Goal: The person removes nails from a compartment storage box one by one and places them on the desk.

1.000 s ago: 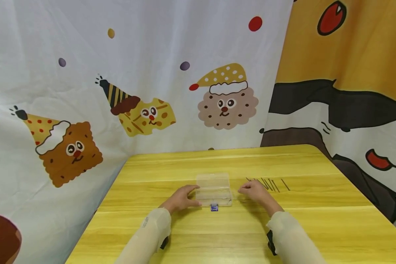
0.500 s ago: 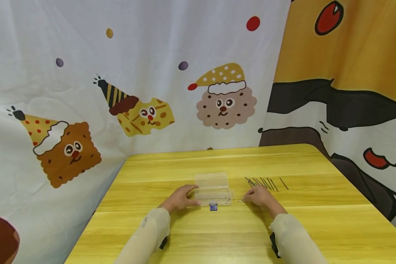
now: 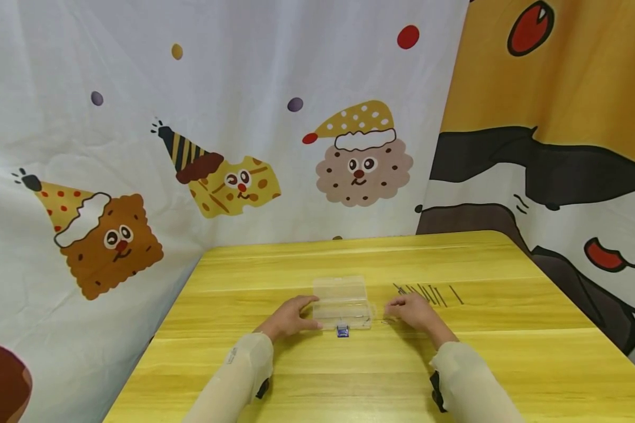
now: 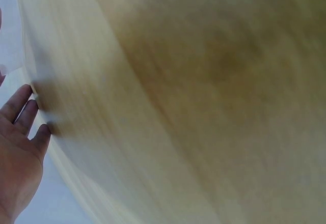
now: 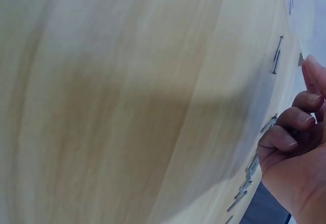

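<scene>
A clear plastic box [image 3: 340, 289] stands open on the table, lid leaning back and a blue latch [image 3: 343, 331] at its front. My left hand [image 3: 290, 317] holds its left end between thumb and index finger, the other fingers extended in the left wrist view. A few thin nails lie inside the box. Just right of it, my right hand [image 3: 411, 310] has thumb and index finger pinched together, with a small dark bit of a nail [image 5: 300, 59] showing at the tips. Below those fingertips a pair of nails [image 5: 277, 56] lies on the table.
Several dark nails [image 3: 438, 296] lie in a slanted row behind and right of my right hand, one of them [image 3: 456, 295] set apart. The yellow wood-grain table [image 3: 328, 382] reaches back to a printed cloth curtain [image 3: 264, 64].
My right hand drew back rightward to nails on the table beside the box, then rose slightly and moved left. My left hand stays on the box.
</scene>
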`<action>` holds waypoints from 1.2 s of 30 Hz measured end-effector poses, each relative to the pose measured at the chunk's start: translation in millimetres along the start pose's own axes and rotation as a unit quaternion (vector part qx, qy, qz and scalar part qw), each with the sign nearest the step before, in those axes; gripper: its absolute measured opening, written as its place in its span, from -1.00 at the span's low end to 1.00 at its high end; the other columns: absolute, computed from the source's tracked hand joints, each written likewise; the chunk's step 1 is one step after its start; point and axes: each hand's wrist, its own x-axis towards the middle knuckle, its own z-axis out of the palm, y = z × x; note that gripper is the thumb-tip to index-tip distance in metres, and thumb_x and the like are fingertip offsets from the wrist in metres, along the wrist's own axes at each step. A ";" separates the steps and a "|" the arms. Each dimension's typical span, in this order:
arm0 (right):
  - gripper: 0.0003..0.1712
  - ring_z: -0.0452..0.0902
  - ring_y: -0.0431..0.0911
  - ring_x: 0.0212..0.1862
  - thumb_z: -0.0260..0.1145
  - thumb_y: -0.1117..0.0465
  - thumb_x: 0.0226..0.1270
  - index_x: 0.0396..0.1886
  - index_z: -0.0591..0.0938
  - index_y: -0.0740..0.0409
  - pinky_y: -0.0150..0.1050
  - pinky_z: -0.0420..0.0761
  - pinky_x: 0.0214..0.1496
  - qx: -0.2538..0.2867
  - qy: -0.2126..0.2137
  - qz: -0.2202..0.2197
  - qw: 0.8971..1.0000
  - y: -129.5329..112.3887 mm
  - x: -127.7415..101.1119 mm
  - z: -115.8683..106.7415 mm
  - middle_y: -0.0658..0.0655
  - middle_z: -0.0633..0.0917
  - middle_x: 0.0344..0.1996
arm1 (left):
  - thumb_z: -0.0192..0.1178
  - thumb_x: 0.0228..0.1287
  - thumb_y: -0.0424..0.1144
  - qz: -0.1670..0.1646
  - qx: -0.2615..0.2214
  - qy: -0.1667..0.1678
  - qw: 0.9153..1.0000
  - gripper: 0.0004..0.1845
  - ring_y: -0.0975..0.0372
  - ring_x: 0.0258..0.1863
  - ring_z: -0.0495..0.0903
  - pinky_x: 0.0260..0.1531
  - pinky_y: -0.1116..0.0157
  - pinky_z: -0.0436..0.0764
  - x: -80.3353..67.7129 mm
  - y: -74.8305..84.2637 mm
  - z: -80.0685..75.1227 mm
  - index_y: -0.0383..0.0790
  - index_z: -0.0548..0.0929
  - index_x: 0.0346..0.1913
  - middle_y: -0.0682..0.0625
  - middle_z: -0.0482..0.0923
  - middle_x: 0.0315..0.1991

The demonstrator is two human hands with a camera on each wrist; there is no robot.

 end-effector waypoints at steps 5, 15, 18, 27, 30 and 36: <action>-0.81 0.58 -0.06 -0.18 0.39 0.13 0.34 -0.18 0.79 0.12 -0.13 0.59 -0.21 0.021 0.006 0.003 1.000 -9.3 5.6 9.7 0.07 0.72 -0.15 | 0.41 0.23 -0.03 0.002 0.006 0.004 1.000 -0.24 -0.11 0.41 0.24 0.36 -0.08 0.26 -1.0 0.9 -1.2 -0.19 0.39 0.43 -0.20 0.30 0.42; -0.94 0.48 -0.15 -0.39 0.44 0.22 0.27 -0.33 0.83 0.04 -0.24 0.45 -0.40 -0.007 0.003 -0.025 1.000 -32.0 9.5 34.9 0.02 0.76 -0.24 | 0.40 0.24 -0.05 0.004 -0.001 0.004 1.000 -0.25 -0.12 0.41 0.24 0.36 -0.09 0.26 -0.9 1.0 -0.9 -0.22 0.38 0.43 -0.22 0.30 0.41; -0.95 0.51 -0.17 -0.35 0.47 0.16 0.24 -0.39 0.83 -0.03 -0.23 0.46 -0.36 -0.048 0.011 -0.026 0.998 -35.6 8.9 38.2 0.00 0.77 -0.22 | 0.41 0.24 -0.06 0.005 -0.004 0.004 1.000 -0.24 -0.13 0.40 0.24 0.36 -0.10 0.25 -1.8 2.5 -0.6 -0.23 0.38 0.43 -0.24 0.30 0.41; -0.94 0.63 -0.09 -0.11 0.46 0.12 0.25 -0.38 0.83 -0.14 -0.01 0.58 -0.05 -0.123 -0.012 -0.037 0.992 -40.8 8.0 40.1 -0.01 0.77 -0.17 | 0.40 0.24 -0.04 0.008 0.003 0.002 1.000 -0.23 -0.12 0.41 0.24 0.35 -0.09 0.26 -1.5 0.2 -0.1 -0.22 0.37 0.44 -0.23 0.30 0.41; -0.93 0.60 -0.11 -0.15 0.44 0.11 0.26 -0.37 0.83 -0.19 -0.05 0.57 -0.09 -0.147 -0.022 -0.035 0.988 -43.8 8.2 37.8 -0.01 0.77 -0.14 | 0.40 0.25 -0.05 0.007 0.001 0.001 1.000 -0.23 -0.12 0.41 0.24 0.35 -0.10 0.26 -1.1 0.6 -0.4 -0.22 0.36 0.44 -0.23 0.29 0.42; -0.92 0.50 -0.17 -0.30 0.44 0.11 0.26 -0.39 0.83 -0.14 -0.15 0.49 -0.21 -0.147 -0.045 -0.022 0.988 -44.0 9.0 36.7 -0.01 0.76 -0.15 | 0.40 0.24 -0.04 -0.001 -0.001 0.001 1.000 -0.24 -0.11 0.41 0.23 0.36 -0.08 0.25 -1.2 0.7 0.1 -0.17 0.38 0.44 -0.21 0.29 0.42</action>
